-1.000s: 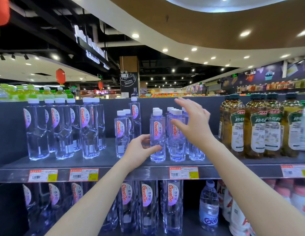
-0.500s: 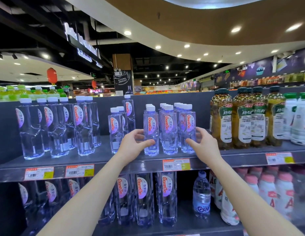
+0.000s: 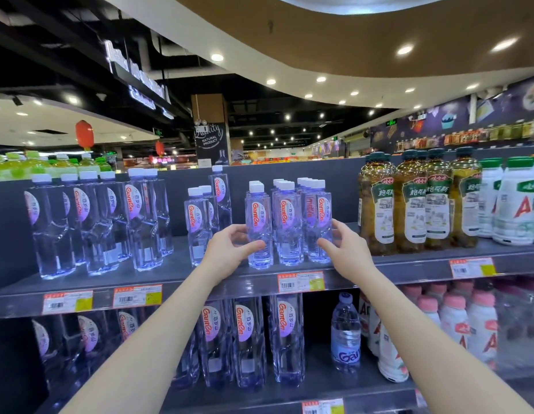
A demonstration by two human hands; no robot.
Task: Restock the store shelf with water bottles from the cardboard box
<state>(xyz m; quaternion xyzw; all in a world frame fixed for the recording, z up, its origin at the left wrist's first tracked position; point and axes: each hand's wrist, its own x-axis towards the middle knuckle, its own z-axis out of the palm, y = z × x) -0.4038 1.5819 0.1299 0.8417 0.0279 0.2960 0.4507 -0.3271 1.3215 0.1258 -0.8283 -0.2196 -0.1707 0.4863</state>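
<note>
On shelf (image 3: 170,273), both hands (image 3: 229,249) flank clustered water bottles (image 3: 288,222).

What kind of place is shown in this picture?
Most likely a supermarket drinks aisle: shelves of water bottles, price tags along the shelf edge, and more stocked displays behind.

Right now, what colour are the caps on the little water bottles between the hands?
White caps, seen best in the head view.

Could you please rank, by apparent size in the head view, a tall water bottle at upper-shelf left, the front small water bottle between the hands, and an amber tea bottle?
1. tall water bottle
2. amber tea bottle, nearly alike; ranking unsure
3. small water bottle
</note>
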